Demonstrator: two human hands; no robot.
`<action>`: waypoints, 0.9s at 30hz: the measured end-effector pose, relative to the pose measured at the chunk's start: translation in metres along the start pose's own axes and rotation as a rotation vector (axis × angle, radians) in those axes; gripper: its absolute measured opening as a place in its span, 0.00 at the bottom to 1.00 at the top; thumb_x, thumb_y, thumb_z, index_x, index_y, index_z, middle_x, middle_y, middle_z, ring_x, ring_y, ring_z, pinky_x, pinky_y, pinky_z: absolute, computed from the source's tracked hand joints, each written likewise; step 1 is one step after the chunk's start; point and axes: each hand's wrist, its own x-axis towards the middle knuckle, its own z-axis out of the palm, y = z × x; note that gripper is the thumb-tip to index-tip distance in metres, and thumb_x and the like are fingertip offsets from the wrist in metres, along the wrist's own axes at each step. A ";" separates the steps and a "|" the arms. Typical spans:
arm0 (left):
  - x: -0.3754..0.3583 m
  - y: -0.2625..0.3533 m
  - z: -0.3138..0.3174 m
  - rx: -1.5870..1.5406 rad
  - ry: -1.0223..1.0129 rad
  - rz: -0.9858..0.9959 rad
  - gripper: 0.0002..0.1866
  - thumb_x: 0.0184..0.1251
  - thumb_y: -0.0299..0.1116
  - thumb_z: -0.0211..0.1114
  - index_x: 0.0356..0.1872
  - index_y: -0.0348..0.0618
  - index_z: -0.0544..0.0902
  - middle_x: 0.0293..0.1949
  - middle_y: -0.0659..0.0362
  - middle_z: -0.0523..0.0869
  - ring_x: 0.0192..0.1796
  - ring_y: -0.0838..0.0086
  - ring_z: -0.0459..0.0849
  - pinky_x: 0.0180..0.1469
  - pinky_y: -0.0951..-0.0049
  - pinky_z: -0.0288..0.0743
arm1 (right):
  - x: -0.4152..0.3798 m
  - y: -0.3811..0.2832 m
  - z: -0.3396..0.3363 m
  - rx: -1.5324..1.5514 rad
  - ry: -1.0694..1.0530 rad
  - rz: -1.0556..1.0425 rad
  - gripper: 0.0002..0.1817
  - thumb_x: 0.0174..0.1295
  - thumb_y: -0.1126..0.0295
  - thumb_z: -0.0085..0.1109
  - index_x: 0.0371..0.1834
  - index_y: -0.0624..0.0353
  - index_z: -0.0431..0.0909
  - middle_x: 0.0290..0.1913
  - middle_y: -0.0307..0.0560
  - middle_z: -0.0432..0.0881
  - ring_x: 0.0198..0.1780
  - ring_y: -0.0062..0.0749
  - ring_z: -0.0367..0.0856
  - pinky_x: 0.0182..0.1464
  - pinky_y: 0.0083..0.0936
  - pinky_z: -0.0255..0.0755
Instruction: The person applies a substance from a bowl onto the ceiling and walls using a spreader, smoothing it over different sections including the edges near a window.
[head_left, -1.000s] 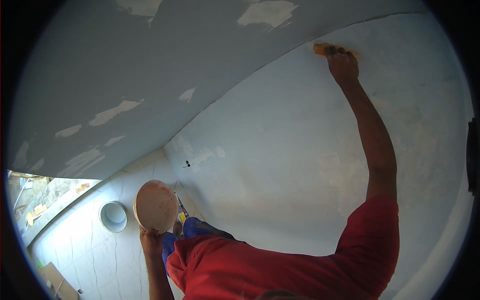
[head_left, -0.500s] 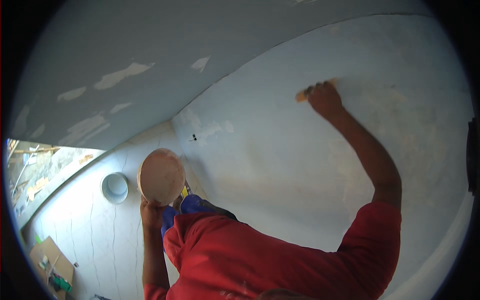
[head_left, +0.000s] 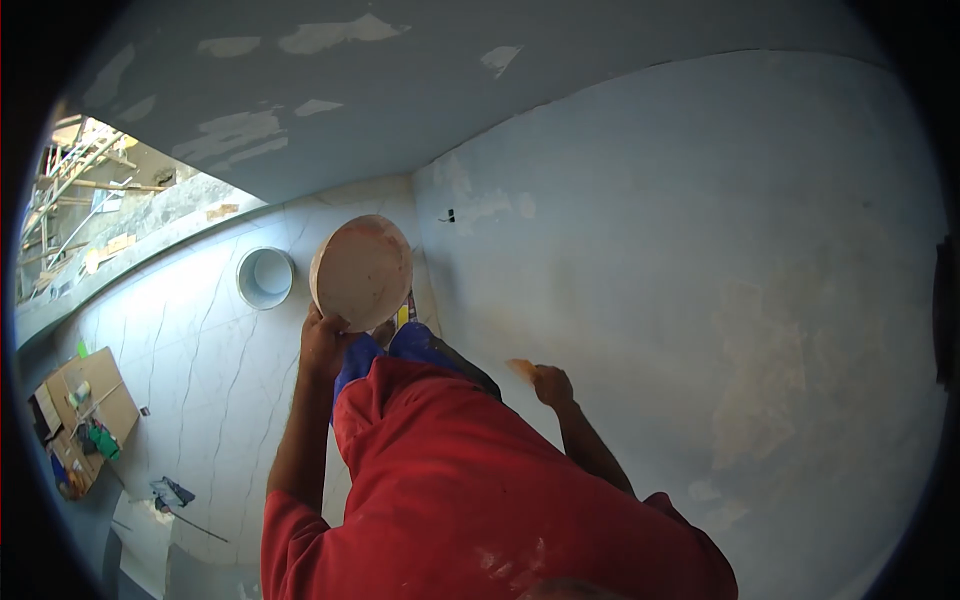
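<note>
My left hand [head_left: 323, 343] grips the rim of a round, pinkish bowl [head_left: 362, 275], its inside smeared with a pale coating. The bowl is held out over the floor, close to my knees. In my right hand [head_left: 553, 385] is an orange putty spreader [head_left: 521, 370], its blade pointing left, low in front of the pale blue wall [head_left: 620, 260]. My fingers are wrapped round the spreader, hiding part of it. Uneven, lighter patches [head_left: 755, 370] show on the wall to the right of it.
A pale bucket [head_left: 265, 278] stands on the veined tile floor [head_left: 205, 370]. Cardboard [head_left: 115, 395] with items on it lies at the left. A small dark wall fitting [head_left: 450, 216] sits near the corner. Beyond the opening at upper left are wooden poles [head_left: 75, 180].
My right hand has come down and left from high on the wall with the spreader. The view has shifted, and the bowl stays in my left hand.
</note>
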 end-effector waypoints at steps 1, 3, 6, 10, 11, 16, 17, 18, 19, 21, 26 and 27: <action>0.004 0.001 0.003 0.003 0.015 0.008 0.33 0.49 0.21 0.52 0.64 0.36 0.68 0.56 0.46 0.78 0.57 0.54 0.81 0.52 0.55 0.86 | -0.005 0.014 0.017 -0.038 -0.088 -0.014 0.12 0.66 0.63 0.54 0.47 0.52 0.83 0.41 0.54 0.86 0.47 0.52 0.85 0.52 0.46 0.78; -0.003 -0.001 0.004 0.006 0.034 -0.002 0.33 0.49 0.21 0.52 0.64 0.36 0.68 0.57 0.46 0.77 0.57 0.53 0.81 0.52 0.54 0.85 | -0.035 0.026 0.032 -0.087 -0.144 0.010 0.11 0.66 0.64 0.54 0.47 0.52 0.83 0.40 0.54 0.86 0.46 0.52 0.85 0.51 0.46 0.79; -0.008 -0.013 0.000 -0.004 -0.006 -0.026 0.34 0.49 0.21 0.52 0.64 0.36 0.67 0.58 0.45 0.75 0.58 0.53 0.80 0.53 0.52 0.85 | -0.038 0.030 0.011 -0.101 -0.013 0.081 0.11 0.66 0.67 0.54 0.47 0.51 0.83 0.38 0.52 0.87 0.43 0.51 0.86 0.47 0.45 0.80; -0.025 -0.033 0.007 -0.010 -0.079 -0.039 0.34 0.47 0.20 0.52 0.63 0.35 0.65 0.55 0.45 0.75 0.56 0.54 0.80 0.52 0.52 0.84 | -0.006 0.005 -0.145 -0.182 0.573 0.046 0.16 0.64 0.74 0.54 0.52 0.47 0.83 0.38 0.51 0.88 0.36 0.48 0.88 0.40 0.42 0.82; -0.027 -0.035 0.010 -0.012 -0.077 -0.055 0.34 0.46 0.20 0.52 0.63 0.35 0.65 0.54 0.45 0.75 0.55 0.54 0.80 0.52 0.53 0.84 | 0.001 -0.001 -0.199 -0.274 0.784 0.016 0.17 0.62 0.76 0.55 0.52 0.51 0.83 0.40 0.51 0.88 0.37 0.46 0.88 0.41 0.40 0.83; -0.011 -0.040 0.019 0.019 -0.074 -0.098 0.34 0.46 0.20 0.52 0.62 0.36 0.66 0.52 0.47 0.76 0.52 0.56 0.81 0.50 0.54 0.85 | 0.014 -0.046 -0.477 -0.985 1.520 -0.201 0.18 0.59 0.75 0.60 0.54 0.54 0.82 0.52 0.42 0.87 0.51 0.35 0.87 0.52 0.29 0.81; -0.011 -0.037 0.023 0.029 -0.076 -0.102 0.34 0.46 0.20 0.52 0.62 0.36 0.66 0.51 0.47 0.77 0.50 0.56 0.82 0.48 0.55 0.85 | 0.017 -0.054 -0.516 -1.086 1.565 -0.180 0.16 0.59 0.74 0.61 0.52 0.54 0.82 0.51 0.41 0.87 0.49 0.34 0.87 0.51 0.29 0.82; -0.010 -0.037 0.025 0.038 -0.079 -0.103 0.34 0.46 0.21 0.52 0.62 0.36 0.66 0.50 0.48 0.77 0.49 0.57 0.82 0.47 0.56 0.86 | 0.019 -0.062 -0.548 -1.189 1.610 -0.160 0.15 0.59 0.73 0.61 0.50 0.53 0.82 0.49 0.40 0.88 0.47 0.33 0.88 0.49 0.28 0.82; -0.007 -0.037 0.025 0.032 -0.090 -0.100 0.34 0.46 0.21 0.52 0.62 0.36 0.66 0.50 0.48 0.77 0.49 0.57 0.82 0.47 0.56 0.86 | 0.024 -0.069 -0.575 -1.234 1.629 -0.170 0.13 0.59 0.72 0.62 0.48 0.54 0.82 0.46 0.39 0.87 0.45 0.32 0.88 0.47 0.29 0.83; -0.002 -0.034 0.024 -0.003 -0.110 -0.067 0.34 0.46 0.20 0.52 0.62 0.36 0.66 0.49 0.48 0.77 0.47 0.58 0.83 0.44 0.59 0.86 | 0.040 -0.074 -0.610 -1.287 1.645 -0.174 0.11 0.58 0.70 0.62 0.45 0.54 0.82 0.43 0.39 0.87 0.43 0.31 0.88 0.44 0.29 0.83; 0.016 -0.014 0.019 -0.003 -0.043 -0.096 0.34 0.45 0.21 0.53 0.62 0.37 0.66 0.49 0.49 0.77 0.48 0.58 0.83 0.44 0.59 0.86 | 0.091 -0.081 -0.653 -1.477 1.518 -0.043 0.10 0.59 0.66 0.62 0.43 0.55 0.82 0.37 0.40 0.86 0.38 0.31 0.88 0.37 0.30 0.84; 0.020 -0.012 0.013 0.017 -0.028 -0.094 0.34 0.44 0.22 0.53 0.62 0.37 0.66 0.50 0.49 0.77 0.49 0.58 0.82 0.44 0.58 0.86 | 0.097 -0.078 -0.655 -1.479 1.518 -0.051 0.10 0.59 0.66 0.62 0.43 0.55 0.82 0.37 0.40 0.86 0.38 0.31 0.88 0.37 0.30 0.84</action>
